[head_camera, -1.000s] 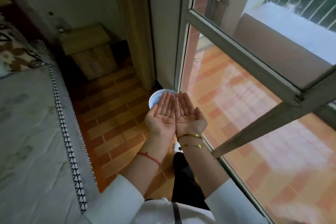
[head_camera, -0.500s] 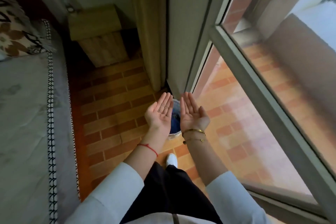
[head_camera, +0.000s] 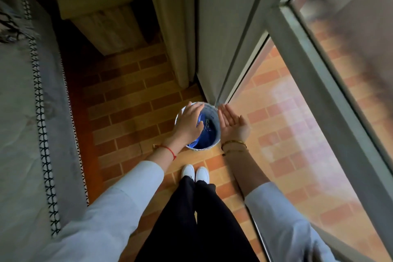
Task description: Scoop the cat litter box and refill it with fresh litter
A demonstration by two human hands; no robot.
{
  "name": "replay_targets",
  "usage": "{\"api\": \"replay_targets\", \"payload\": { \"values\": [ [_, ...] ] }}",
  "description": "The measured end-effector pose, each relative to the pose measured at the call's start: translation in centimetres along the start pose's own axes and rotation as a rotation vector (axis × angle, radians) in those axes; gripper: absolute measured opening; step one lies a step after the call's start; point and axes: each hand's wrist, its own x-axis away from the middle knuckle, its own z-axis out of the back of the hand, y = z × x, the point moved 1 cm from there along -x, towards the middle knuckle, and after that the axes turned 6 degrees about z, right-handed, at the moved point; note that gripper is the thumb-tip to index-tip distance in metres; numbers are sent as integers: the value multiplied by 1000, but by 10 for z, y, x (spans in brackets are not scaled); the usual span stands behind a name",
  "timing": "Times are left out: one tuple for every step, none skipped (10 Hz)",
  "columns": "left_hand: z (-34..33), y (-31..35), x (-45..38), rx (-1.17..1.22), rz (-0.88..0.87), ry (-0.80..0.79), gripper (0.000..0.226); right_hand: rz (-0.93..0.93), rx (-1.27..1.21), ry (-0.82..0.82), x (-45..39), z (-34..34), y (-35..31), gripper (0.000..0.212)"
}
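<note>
A small round white bin lined with a blue bag stands on the brick-pattern floor by the glass door frame. My left hand is turned palm down over the bin's left rim, fingers relaxed and holding nothing. Just right of the bin, my right hand is palm up with straight fingers, empty. No litter box or scoop is in view.
A mattress with a stitched edge fills the left side. A wooden bedside cabinet and a curtain stand ahead. A glass door with a grey frame runs along the right. My white shoes are just short of the bin.
The view has tilted down and come closer to the bin. My hands have parted; the left one has turned palm down over the bin's rim.
</note>
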Motion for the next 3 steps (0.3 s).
{"api": "replay_targets", "payload": {
  "values": [
    [11, -8, -6, -26, -61, 84, 46, 193, 188, -63, -4, -15, -6, 35],
    [16, -16, -8, -68, -57, 71, 47, 575, 1042, -216, -21, -19, 3, 30],
    [13, -23, -14, -99, -41, 53, 48, 592, 1894, -514, -39, -18, 15, 34]
  ]
}}
